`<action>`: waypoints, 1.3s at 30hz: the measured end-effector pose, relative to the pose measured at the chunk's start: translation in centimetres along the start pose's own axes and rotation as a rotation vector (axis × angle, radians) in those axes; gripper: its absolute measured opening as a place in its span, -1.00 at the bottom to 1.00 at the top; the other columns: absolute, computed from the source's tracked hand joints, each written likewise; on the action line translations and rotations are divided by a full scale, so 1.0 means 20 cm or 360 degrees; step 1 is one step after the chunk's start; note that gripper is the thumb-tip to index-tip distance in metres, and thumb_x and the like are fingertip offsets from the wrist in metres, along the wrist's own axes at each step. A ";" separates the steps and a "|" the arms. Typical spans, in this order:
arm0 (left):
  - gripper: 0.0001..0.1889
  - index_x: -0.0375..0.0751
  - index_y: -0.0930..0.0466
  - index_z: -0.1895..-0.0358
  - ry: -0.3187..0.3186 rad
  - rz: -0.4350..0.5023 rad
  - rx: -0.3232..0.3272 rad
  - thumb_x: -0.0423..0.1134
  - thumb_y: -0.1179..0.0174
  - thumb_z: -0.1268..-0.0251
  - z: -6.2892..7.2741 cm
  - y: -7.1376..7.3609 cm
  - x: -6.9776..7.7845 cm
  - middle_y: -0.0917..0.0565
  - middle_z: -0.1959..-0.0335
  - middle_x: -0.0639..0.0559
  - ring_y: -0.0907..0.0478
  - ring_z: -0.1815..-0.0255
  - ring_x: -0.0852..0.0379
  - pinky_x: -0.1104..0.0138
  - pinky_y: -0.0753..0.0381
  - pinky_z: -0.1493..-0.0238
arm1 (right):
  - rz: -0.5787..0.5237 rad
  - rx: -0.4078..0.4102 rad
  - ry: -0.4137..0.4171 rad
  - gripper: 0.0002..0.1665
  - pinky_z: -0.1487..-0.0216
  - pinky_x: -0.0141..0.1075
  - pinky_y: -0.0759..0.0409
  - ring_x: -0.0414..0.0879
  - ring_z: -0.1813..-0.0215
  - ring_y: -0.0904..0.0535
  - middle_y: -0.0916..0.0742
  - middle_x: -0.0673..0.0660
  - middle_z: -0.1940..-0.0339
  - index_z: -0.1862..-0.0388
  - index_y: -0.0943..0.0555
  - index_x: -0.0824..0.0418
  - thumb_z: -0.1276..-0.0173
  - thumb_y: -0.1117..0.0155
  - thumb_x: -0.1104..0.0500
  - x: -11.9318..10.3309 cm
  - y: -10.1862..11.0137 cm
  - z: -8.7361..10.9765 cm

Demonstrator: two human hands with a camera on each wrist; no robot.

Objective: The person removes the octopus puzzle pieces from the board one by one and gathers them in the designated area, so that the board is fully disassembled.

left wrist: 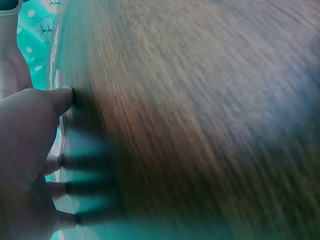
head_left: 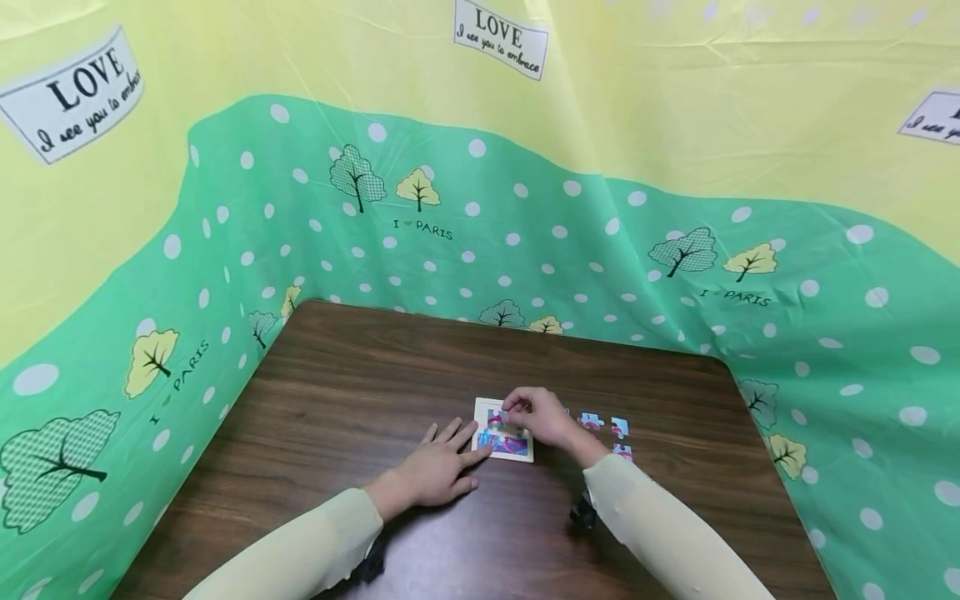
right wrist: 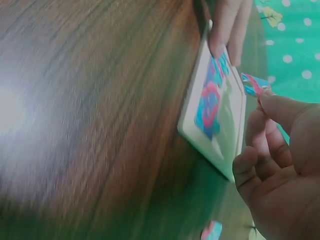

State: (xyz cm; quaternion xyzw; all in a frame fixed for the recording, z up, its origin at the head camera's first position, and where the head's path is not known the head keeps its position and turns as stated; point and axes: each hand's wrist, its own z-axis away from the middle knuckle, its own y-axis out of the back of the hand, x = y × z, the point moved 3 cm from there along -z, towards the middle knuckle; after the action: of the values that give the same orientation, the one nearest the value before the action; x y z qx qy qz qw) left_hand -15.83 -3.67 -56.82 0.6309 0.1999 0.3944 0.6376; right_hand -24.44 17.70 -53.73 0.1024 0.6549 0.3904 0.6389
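A white-framed jigsaw puzzle board (head_left: 529, 457) lies on the table, its near row filled with blue and pink pieces. My left hand (head_left: 438, 468) rests with spread, straight fingers at the board's left side, fingertips on its edge and near row. Above the board's far part, my right hand (head_left: 542, 414) pinches a puzzle piece (right wrist: 255, 83) between thumb and fingertip. In the right wrist view that piece, blue with pink, is held a little off the board. The left wrist view shows the thumb (left wrist: 62, 100) and fingers, with the board mostly hidden behind them.
Several loose puzzle pieces (head_left: 619, 427) lie on the brown wooden table (head_left: 375, 358) to the right of the board, partly behind the right hand. A green and yellow printed curtain (head_left: 465, 183) hangs around the table's far and side edges.
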 end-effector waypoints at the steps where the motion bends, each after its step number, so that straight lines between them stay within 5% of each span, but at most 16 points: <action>1: -0.37 0.30 -0.21 -0.61 0.0000 0.0002 0.0001 0.22 -0.01 -0.55 0.00 0.00 0.00 -0.10 -0.68 -0.13 -0.04 -0.66 -0.28 -0.31 -0.17 -0.50 | 0.0001 0.0008 -0.0010 -0.92 0.25 -0.32 -0.63 -0.15 0.30 -0.61 -0.72 0.01 0.33 0.20 -0.74 0.10 -0.36 -0.42 0.26 0.01 0.01 0.01; 12: -0.36 0.32 -0.21 -0.61 0.0019 0.0026 0.0001 0.23 -0.03 -0.53 0.00 0.00 -0.01 -0.10 -0.68 -0.11 -0.03 -0.66 -0.28 -0.32 -0.16 -0.49 | -0.0091 0.0013 -0.0158 -0.94 0.38 -0.08 -0.69 0.08 0.33 -0.67 -0.73 0.07 0.40 0.20 -0.74 0.13 -0.39 -0.42 0.19 0.13 0.16 0.13; 21: -0.37 0.32 -0.19 -0.61 0.0019 0.0020 -0.0005 0.23 0.00 -0.54 0.01 0.01 0.00 -0.09 -0.68 -0.10 -0.02 -0.67 -0.26 -0.31 -0.16 -0.50 | -0.0078 0.0041 -0.0266 -0.94 0.55 -0.23 -0.56 0.02 0.41 -0.68 -0.77 0.18 0.40 0.25 -0.72 0.15 -0.38 -0.42 0.18 0.22 0.26 0.21; 31: -0.36 0.31 -0.20 -0.61 0.0010 0.0023 0.0012 0.22 -0.02 -0.54 0.01 0.01 -0.01 -0.10 -0.68 -0.11 -0.04 -0.66 -0.27 -0.32 -0.18 -0.49 | -0.0016 -0.0046 -0.0244 -0.90 0.50 -0.30 -0.61 -0.12 0.49 -0.64 -0.75 0.08 0.45 0.22 -0.72 0.27 -0.35 -0.43 0.24 0.31 0.31 0.27; 39: -0.36 0.29 -0.25 -0.60 -0.0006 0.0033 0.0028 0.20 -0.07 -0.51 0.00 0.02 0.00 -0.14 -0.67 -0.13 -0.08 -0.65 -0.30 -0.34 -0.20 -0.46 | 0.0229 -0.0016 -0.0168 -0.94 0.48 -0.34 -0.57 -0.21 0.49 -0.58 -0.75 -0.02 0.47 0.31 -0.78 0.19 -0.31 -0.48 0.21 0.35 0.32 0.27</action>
State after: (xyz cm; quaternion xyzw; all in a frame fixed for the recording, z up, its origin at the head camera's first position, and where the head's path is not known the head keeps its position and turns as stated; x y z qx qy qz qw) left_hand -15.99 -3.68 -56.47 0.6392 0.1956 0.3982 0.6282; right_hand -22.91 28.46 -54.20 0.1664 0.6093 0.4328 0.6432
